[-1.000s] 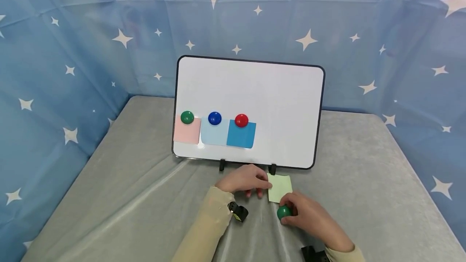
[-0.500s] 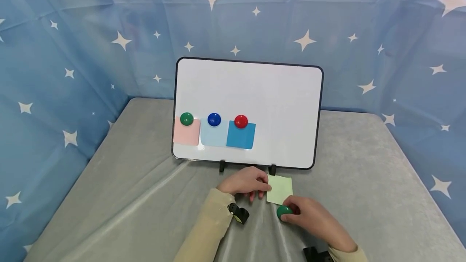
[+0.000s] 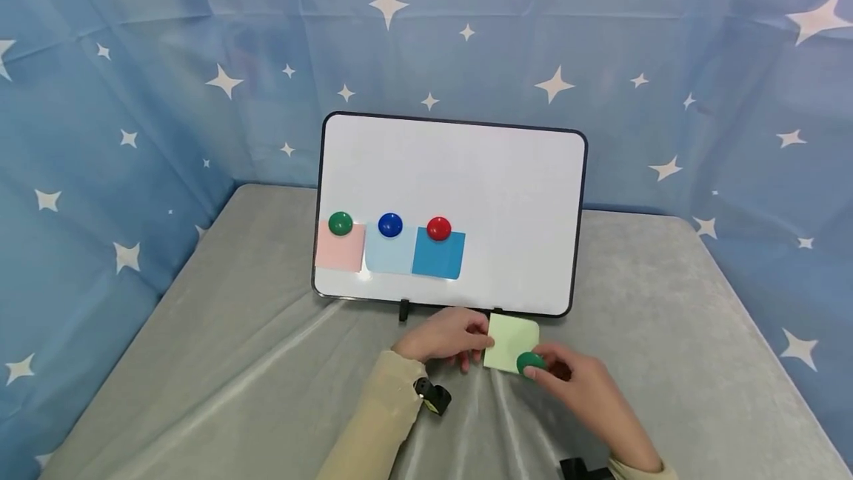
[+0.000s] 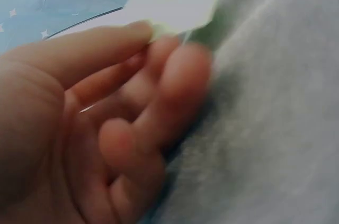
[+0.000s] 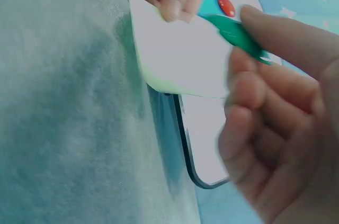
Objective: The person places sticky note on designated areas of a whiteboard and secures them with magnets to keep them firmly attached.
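Between thumb and fingers my left hand point(image 3: 448, 335) pinches the left edge of a pale green sticky note point(image 3: 509, 339), which is lifted in front of the whiteboard's lower edge. My right hand point(image 3: 583, 384) pinches a round green magnet point(image 3: 530, 362), overlapping the note's lower right corner in the head view. From the right wrist view, the magnet point(image 5: 238, 36) is edge-on between thumb and fingertips, close beside the note point(image 5: 175, 49). On the whiteboard point(image 3: 516, 221) hang a pink note point(image 3: 340, 250), a light blue note point(image 3: 389, 254) and a darker blue note point(image 3: 437, 256).
A green magnet point(image 3: 340, 224), a blue magnet point(image 3: 390, 225) and a red magnet point(image 3: 439, 228) sit at the tops of the hung notes. The whiteboard leans on a stand with black feet point(image 3: 403, 310). Grey cloth point(image 3: 233, 361) covers the table; a starry blue curtain point(image 3: 426, 43) surrounds it.
The pale green note has risen and tilted up, now hiding the stand's right foot. My right hand has brought the green magnet up onto the note's lower right corner in the head view.
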The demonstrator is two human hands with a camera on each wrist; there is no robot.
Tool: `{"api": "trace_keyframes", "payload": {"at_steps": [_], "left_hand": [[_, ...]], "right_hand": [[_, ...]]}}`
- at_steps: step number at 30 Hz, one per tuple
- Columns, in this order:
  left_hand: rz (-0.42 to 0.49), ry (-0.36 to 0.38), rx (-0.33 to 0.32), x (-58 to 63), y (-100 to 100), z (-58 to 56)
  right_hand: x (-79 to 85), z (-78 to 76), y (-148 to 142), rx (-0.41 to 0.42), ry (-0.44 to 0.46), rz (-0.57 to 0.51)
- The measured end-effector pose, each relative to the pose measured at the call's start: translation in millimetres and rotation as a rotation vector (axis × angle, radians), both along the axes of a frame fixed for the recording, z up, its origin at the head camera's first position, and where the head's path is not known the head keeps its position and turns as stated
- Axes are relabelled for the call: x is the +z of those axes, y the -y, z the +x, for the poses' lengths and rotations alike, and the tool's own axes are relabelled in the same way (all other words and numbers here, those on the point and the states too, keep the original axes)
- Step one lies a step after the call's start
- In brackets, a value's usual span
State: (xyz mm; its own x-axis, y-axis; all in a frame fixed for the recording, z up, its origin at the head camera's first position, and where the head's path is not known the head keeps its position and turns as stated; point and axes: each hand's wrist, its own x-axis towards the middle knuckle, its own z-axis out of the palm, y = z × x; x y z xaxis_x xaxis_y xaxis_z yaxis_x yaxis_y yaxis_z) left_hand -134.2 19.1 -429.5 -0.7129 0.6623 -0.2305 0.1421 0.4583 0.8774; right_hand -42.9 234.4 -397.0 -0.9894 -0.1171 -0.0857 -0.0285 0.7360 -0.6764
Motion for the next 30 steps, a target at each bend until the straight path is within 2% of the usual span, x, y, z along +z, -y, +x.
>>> {"api": "trace_keyframes", "payload": {"at_steps": [4, 9, 14, 22, 25, 30], "left_hand": [[0.011, -0.14, 0.078, 8.5, 2, -2.5], [-0.027, -0.245, 0.104, 18.9, 4, -3.2], [-0.083, -0.337, 0.157, 24.6, 4, -1.7], [-0.098, -0.519, 0.362, 28.0, 7, -3.6], [-0.087, -0.53, 0.397, 27.2, 7, -5.4], [-0.066, -0.543, 0.415, 27.0, 6, -9.7]], "right_hand": [[-0.2, 1.3, 0, -0.082, -0.149, -0.036], [-0.1, 2.2, -1, -0.112, -0.3, -0.072], [0.7, 3.8, 0, -0.143, -0.345, -0.071], [0.5, 3.5, 1, -0.152, -0.377, -0.057], [0.1, 3.1, 2, -0.15, -0.376, -0.066], [-2.4, 2.3, 3, -0.133, -0.359, -0.089]]}}
